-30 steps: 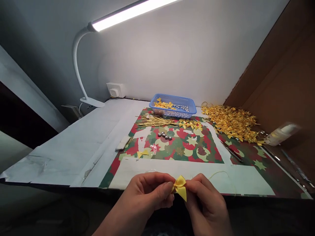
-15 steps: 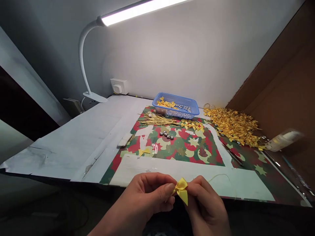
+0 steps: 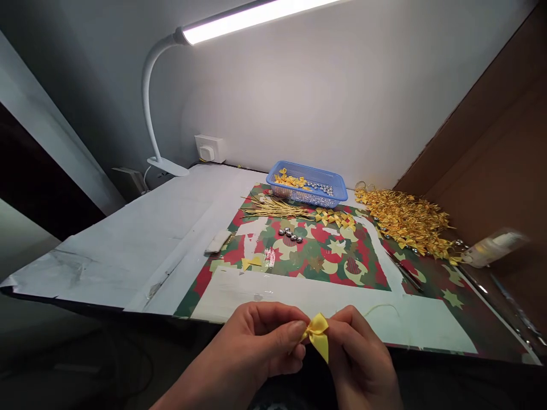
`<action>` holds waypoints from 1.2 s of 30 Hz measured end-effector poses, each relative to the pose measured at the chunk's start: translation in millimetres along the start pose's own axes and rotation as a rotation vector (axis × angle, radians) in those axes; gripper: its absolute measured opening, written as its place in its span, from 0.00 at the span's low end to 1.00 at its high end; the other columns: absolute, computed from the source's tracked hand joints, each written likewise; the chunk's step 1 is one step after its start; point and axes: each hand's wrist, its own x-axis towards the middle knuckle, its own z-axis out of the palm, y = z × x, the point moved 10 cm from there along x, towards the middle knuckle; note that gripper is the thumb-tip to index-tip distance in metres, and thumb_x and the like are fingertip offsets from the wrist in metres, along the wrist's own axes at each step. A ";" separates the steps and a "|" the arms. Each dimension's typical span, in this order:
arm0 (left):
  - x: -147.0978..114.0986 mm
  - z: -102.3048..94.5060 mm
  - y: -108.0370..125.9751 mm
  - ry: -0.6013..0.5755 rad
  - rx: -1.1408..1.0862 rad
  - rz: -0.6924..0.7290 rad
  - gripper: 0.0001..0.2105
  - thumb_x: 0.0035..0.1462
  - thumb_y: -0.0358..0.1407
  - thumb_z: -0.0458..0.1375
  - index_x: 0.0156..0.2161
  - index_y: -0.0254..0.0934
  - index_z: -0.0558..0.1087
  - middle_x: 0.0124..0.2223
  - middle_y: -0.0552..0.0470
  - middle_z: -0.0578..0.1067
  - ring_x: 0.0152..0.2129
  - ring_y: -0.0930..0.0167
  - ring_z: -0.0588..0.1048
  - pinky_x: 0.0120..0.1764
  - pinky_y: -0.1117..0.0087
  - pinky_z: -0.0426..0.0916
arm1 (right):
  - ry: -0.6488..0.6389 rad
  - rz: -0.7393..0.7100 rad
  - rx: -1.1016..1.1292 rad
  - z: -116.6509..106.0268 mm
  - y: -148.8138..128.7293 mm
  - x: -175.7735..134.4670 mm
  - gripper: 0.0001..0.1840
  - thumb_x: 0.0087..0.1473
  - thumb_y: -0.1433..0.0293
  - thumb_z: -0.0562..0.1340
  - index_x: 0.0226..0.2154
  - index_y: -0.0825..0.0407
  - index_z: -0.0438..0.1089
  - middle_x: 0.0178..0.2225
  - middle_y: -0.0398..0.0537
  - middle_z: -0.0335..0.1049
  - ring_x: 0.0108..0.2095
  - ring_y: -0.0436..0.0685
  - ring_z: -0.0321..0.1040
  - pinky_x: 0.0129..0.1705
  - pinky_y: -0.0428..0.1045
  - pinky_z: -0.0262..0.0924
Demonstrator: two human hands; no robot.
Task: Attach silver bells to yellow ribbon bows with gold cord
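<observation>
A yellow ribbon bow [image 3: 318, 336] is held up in front of the table's near edge. My left hand [image 3: 269, 344] pinches its left side between thumb and forefinger. My right hand [image 3: 361, 356] is closed at the bow's right side, its fingertips partly hidden behind the ribbon. Beyond my hands, a small group of silver bells [image 3: 290, 234] lies on the patterned red and green paper [image 3: 307, 259]. Farther back are a bundle of gold twist ties [image 3: 277, 209] and a row of yellow bows [image 3: 335, 217].
A blue basket [image 3: 307, 196] with bows and silver bells stands against the wall. To the right lie a heap of gold bows [image 3: 401, 216], tweezers [image 3: 404, 270] and a plastic bottle [image 3: 491, 249]. A white lamp [image 3: 147, 97] is clamped at the left back.
The view has shifted slightly. Both hands keep hold around the bow, which sits a touch lower and to the right in view.
</observation>
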 end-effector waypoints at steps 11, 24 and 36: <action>-1.8 2.5 -0.2 -0.003 0.017 -0.034 0.08 0.46 0.34 0.73 0.29 0.31 0.82 0.24 0.52 0.76 0.22 0.78 0.72 0.28 0.80 0.68 | 0.039 -0.017 -0.023 -2.3 2.6 -2.5 0.11 0.62 0.74 0.59 0.35 0.45 0.77 0.27 0.41 0.60 0.24 0.48 0.59 0.25 0.45 0.52; -3.5 0.2 3.0 -0.018 0.115 0.032 0.11 0.47 0.40 0.72 0.29 0.32 0.82 0.23 0.53 0.74 0.22 0.76 0.67 0.29 0.78 0.64 | 0.053 -0.039 -0.004 1.9 -2.8 -5.5 0.09 0.61 0.72 0.60 0.33 0.47 0.77 0.26 0.42 0.60 0.23 0.49 0.59 0.23 0.46 0.51; -3.3 3.1 -1.0 -0.031 0.055 -0.030 0.09 0.47 0.37 0.73 0.28 0.31 0.82 0.24 0.52 0.75 0.22 0.77 0.70 0.27 0.80 0.67 | -0.018 -0.112 -0.061 4.3 -12.6 -3.6 0.15 0.62 0.76 0.56 0.37 0.46 0.77 0.28 0.42 0.56 0.23 0.48 0.52 0.22 0.47 0.46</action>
